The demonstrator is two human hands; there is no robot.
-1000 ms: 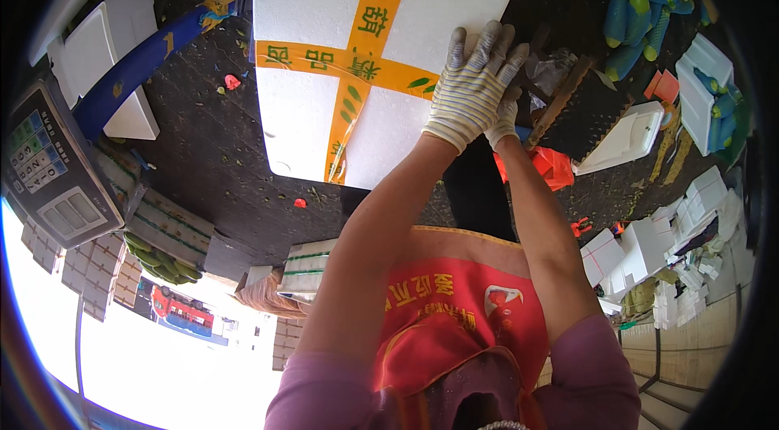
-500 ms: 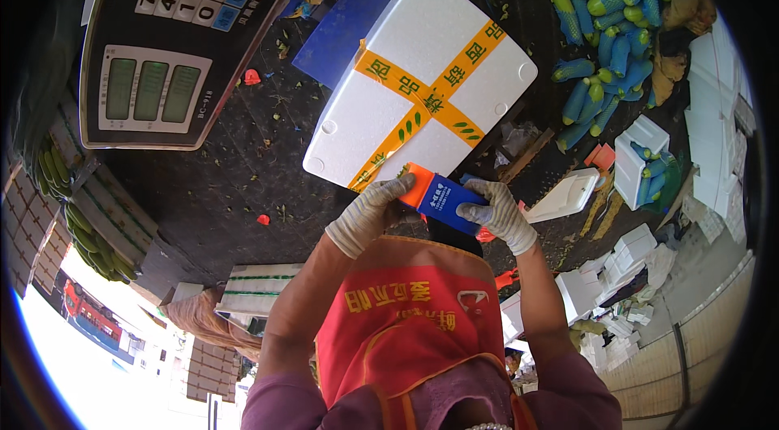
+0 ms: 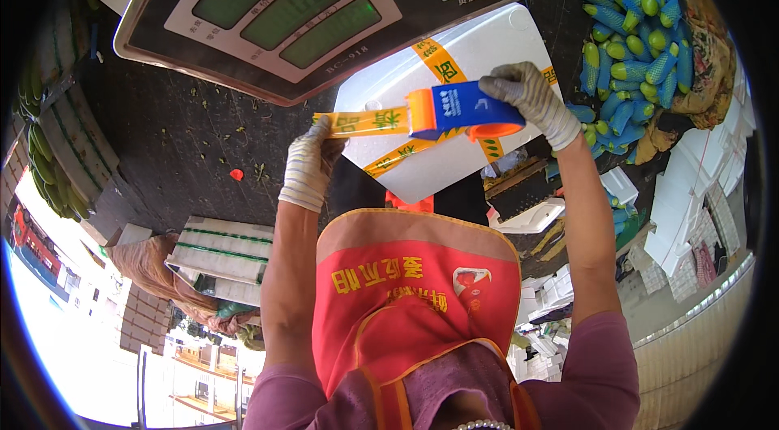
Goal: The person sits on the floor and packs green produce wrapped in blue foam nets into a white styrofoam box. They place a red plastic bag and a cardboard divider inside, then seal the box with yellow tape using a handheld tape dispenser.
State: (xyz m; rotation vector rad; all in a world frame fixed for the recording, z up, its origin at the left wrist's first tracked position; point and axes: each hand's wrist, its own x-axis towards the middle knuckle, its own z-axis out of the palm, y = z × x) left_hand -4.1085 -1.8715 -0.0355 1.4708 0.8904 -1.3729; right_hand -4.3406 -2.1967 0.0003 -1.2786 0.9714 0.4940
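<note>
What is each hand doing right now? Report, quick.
Left hand: closed, pinching the free end of the yellow tape strip.
Right hand: closed around the blue and orange tape dispenser.

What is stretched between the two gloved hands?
In the head view, a strip of yellow tape runs from the left hand to the tape dispenser.

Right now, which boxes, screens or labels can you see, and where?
Scale display: top, grey panel, three green screens, coloured keys.
Foam box: centre, white, crossed by yellow printed tape.
Tape dispenser: in right hand, blue and orange.
Tape strip: yellow, pinched by left hand.
</note>
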